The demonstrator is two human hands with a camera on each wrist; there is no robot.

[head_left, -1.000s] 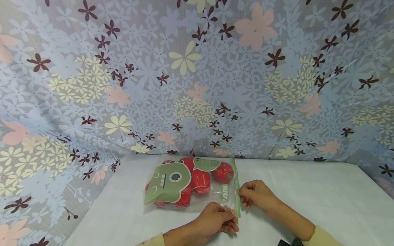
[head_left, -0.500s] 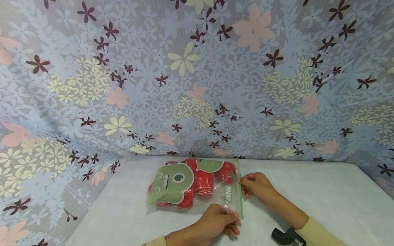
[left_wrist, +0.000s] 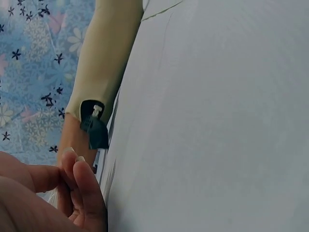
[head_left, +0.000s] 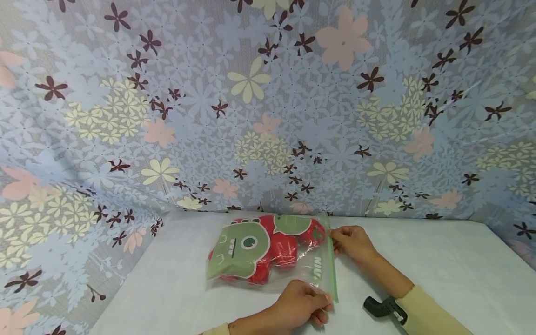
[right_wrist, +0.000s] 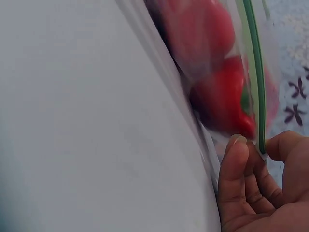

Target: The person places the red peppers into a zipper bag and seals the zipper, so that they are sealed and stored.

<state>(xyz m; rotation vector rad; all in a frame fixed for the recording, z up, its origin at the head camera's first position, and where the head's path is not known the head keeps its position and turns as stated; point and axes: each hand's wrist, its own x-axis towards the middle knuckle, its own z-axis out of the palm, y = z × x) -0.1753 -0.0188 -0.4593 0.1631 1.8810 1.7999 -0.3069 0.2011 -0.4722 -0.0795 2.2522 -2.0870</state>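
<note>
A clear zip bag (head_left: 301, 274) printed with a green monster lies on the white table, its green zip strip (head_left: 332, 274) on the right side. Inside are several shiny red, rounded vegetables (head_left: 284, 251); one shows a green stem in the right wrist view. My left hand (head_left: 299, 304) pinches the near corner of the bag at the strip's end. At the strip's far part, my right hand (head_left: 353, 244) pinches the zip between thumb and fingers, close beside a red vegetable (right_wrist: 222, 96). In the left wrist view the left fingers (left_wrist: 89, 191) are curled, with the bag mostly hidden.
The white table (head_left: 452, 260) extends to both sides of the bag. A flowered cloth (head_left: 268, 116) hangs behind it, close to the bag's far edge. A black wrist mount (head_left: 385, 308) sits at the right sleeve.
My right hand has slid along the zip strip toward its far end. The bag and my left hand have shifted slightly to the right, the left hand still pinching the near corner.
</note>
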